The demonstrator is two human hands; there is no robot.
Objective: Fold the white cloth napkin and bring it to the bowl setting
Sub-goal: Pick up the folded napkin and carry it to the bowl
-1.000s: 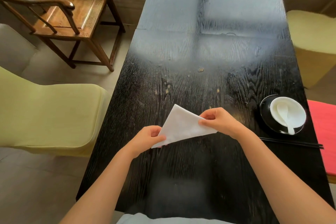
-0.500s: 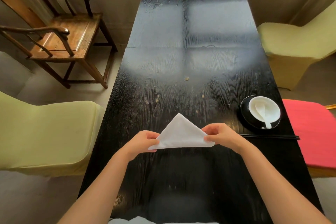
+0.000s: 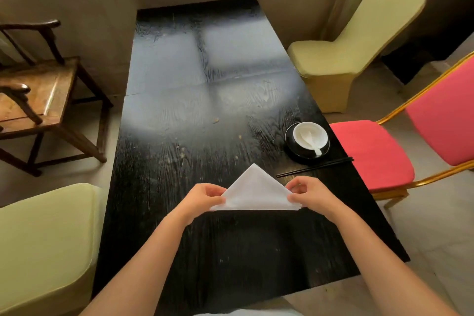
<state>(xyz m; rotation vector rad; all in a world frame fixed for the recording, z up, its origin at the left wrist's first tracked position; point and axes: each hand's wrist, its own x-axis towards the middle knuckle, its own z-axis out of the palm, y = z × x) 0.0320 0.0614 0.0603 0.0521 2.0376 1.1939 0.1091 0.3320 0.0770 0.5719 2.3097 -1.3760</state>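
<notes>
The white cloth napkin (image 3: 255,191) is folded into a triangle, its long edge toward me and its tip pointing away, over the middle of the black table (image 3: 195,100). My left hand (image 3: 205,199) pinches its left corner and my right hand (image 3: 309,194) pinches its right corner. The bowl setting lies to the right: a white bowl (image 3: 310,133) with a white spoon (image 3: 313,145) inside, on a black saucer (image 3: 295,151), with black chopsticks (image 3: 315,167) lying just in front of it.
A red chair with a gold frame (image 3: 379,154) stands at the table's right edge by the bowl. A pale green covered chair (image 3: 356,41) is farther back on the right, another (image 3: 43,246) at near left. A wooden armchair (image 3: 38,100) stands at far left.
The napkin has gone from tilted to level, its long edge now straight between both hands. The camera view has tipped up and swung right, showing more of the far wall and right chairs.
</notes>
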